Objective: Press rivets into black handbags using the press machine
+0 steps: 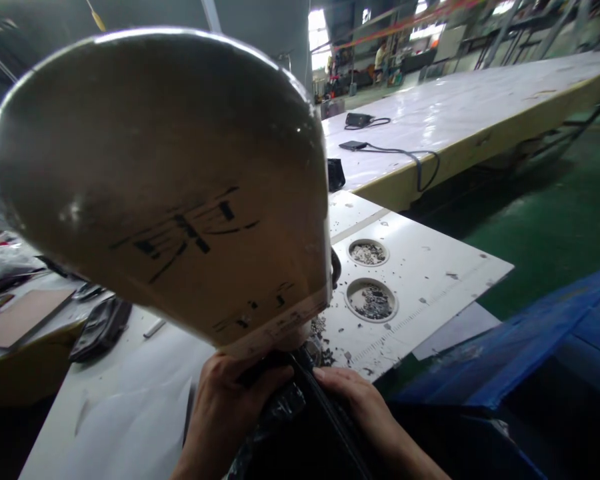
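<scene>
A large, rounded beige machine head [180, 167], which looks like a sewing machine, fills the left and middle of the view. Black characters are handwritten on it. Just below its lower end, my left hand [230, 393] grips a glossy black sheet material [325, 407], thumb pressed on top. My right hand [353, 400] holds the same material from the right, fingertips along its raised, folded edge. Both hands are close together near the machine's working point. The needle area is mostly hidden behind the head, and the material's lower part runs down into shadow.
The white worktop [440, 267] has two round recesses [371, 301] holding small dark scraps. A long table [480, 100] behind carries small black items with cords. On the left lie a dark pouch [103, 327] and a pinkish board [25, 317]. Blue sheeting [540, 347] is at right.
</scene>
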{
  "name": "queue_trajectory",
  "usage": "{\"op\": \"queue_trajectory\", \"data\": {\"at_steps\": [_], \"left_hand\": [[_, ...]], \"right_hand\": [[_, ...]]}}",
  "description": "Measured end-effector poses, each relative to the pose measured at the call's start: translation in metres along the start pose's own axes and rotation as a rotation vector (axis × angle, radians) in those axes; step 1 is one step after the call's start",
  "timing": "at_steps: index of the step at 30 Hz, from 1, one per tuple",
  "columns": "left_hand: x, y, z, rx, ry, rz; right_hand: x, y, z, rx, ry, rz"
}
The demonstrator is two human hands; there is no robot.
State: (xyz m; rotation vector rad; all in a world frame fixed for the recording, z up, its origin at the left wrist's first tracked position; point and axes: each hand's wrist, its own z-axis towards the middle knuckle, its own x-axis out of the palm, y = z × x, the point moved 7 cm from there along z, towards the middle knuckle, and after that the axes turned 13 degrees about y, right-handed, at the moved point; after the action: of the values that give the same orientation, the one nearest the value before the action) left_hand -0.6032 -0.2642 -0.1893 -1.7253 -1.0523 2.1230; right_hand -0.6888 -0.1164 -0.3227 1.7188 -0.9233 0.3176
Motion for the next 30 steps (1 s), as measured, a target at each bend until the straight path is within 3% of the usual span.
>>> {"op": "queue_trajectory", "data": {"at_steps": [16,22,26,30], "left_hand": [[0.0,0.0,0.001,-0.031,0.003,-0.065],[0.0,0.004,-0.001,-0.024,-0.047,-0.074],[0.002,0.001,-0.004,0.01,-0.017,-0.109],[0.002,-0.01,-0.026,0.034,-0.012,-0.148]], "right_hand": [[-0.006,0.006,-0.006,0.008,-0.151,-0.104],[-0.007,-0.002,0.0,-0.022,-0.063,-0.054],[-0.001,0.006,-0.001,-0.066,-0.033,-0.057],[0.012,0.013,-0.016,-0.101,0.048,-0.178]]}}
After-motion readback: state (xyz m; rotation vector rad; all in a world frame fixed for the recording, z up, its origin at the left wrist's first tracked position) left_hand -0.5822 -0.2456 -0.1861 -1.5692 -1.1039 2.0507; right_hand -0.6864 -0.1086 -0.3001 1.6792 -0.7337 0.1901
